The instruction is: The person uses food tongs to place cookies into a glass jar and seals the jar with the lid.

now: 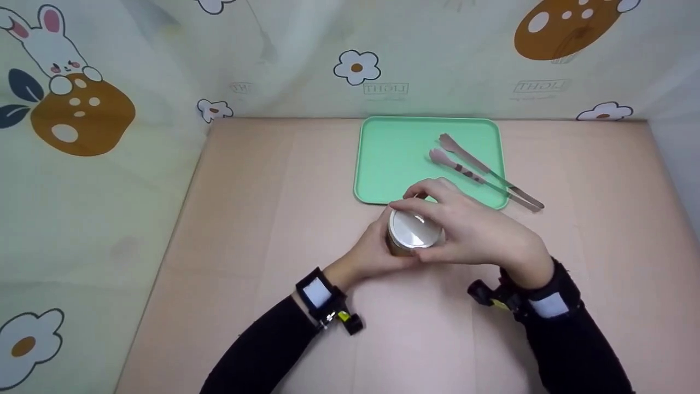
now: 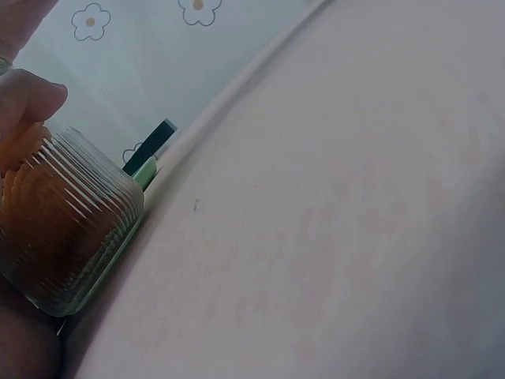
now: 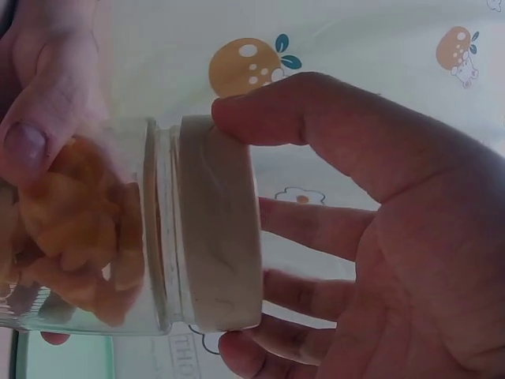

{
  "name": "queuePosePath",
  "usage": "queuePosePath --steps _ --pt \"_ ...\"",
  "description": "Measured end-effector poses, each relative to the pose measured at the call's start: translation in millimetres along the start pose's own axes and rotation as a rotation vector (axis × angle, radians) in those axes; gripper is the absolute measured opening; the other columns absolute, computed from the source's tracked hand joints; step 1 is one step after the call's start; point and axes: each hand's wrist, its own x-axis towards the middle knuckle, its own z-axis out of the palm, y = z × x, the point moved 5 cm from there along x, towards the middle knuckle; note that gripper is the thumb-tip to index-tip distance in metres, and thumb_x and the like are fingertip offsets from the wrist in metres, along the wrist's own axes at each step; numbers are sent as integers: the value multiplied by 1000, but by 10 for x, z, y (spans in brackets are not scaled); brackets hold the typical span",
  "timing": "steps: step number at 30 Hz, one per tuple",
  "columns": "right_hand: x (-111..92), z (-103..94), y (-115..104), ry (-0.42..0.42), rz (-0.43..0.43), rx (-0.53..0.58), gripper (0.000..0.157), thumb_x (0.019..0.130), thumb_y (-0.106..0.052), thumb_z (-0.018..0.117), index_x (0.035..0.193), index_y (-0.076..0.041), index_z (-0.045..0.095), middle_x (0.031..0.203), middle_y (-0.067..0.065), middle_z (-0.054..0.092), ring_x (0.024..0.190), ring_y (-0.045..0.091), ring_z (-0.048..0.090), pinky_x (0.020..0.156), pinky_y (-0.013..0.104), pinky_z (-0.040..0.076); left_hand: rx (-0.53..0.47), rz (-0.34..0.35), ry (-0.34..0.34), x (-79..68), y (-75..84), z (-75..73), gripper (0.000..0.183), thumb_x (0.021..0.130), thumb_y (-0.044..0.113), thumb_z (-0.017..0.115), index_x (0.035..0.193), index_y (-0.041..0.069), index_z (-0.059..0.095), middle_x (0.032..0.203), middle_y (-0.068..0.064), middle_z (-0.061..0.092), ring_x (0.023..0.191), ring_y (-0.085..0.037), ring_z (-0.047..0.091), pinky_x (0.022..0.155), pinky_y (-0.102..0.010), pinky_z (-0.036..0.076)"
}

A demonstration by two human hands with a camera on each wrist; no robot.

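Near the table's middle my left hand (image 1: 374, 249) grips a ribbed clear glass jar (image 2: 102, 197), its thumb laid along the side in the right wrist view. Orange-brown pieces (image 3: 75, 221) show through the glass. A pale lid (image 3: 221, 229) sits on the jar's mouth and looks shiny from above. My right hand (image 1: 476, 230) holds this lid by its edge, thumb on one side and fingertips on the opposite side. The palm stays apart from the lid's top. In the head view the hands hide most of the jar's body.
Just beyond the hands lies a green tray (image 1: 394, 158). Metal tongs (image 1: 492, 175) with pinkish tips rest across it, their other end sticking out past its right edge. A printed cloth (image 1: 295, 60) hangs behind the pinkish table (image 1: 257, 186) and along its left side.
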Motion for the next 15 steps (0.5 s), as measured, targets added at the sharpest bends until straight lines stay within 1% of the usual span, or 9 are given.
queuePosePath --steps 3,6,9,12,15 --pt "5 8 16 0 -7 9 71 88 -28 88 154 -19 63 143 9 57 137 26 51 105 44 55 -3 -8 -1 -7 -2 3 103 82 23 94 165 16 34 156 -3 57 141 -16 55 126 -37 40" --pt "9 10 24 2 -15 10 71 87 -28 87 154 -19 63 143 10 57 136 26 52 103 44 56 1 -2 1 -5 -4 4 103 83 24 94 166 17 33 157 -2 56 142 -16 54 127 -37 39" --pt "21 20 29 -5 -20 4 70 88 -28 86 154 -19 64 143 10 58 135 27 52 103 44 56 10 8 2 -2 -6 2 102 83 24 94 165 16 34 157 -3 56 142 -16 54 126 -37 39" --pt "34 24 37 0 -7 -3 69 87 -28 86 152 -18 65 141 9 59 134 26 53 103 44 56 8 21 -3 4 -2 0 101 83 22 94 164 14 35 155 -5 56 141 -17 54 126 -38 40" --pt "42 16 44 26 18 -9 66 88 -35 89 148 -15 67 135 8 61 128 25 56 101 42 56 14 34 -10 14 -3 0 101 83 20 92 165 11 34 155 -7 56 140 -18 55 125 -38 41"
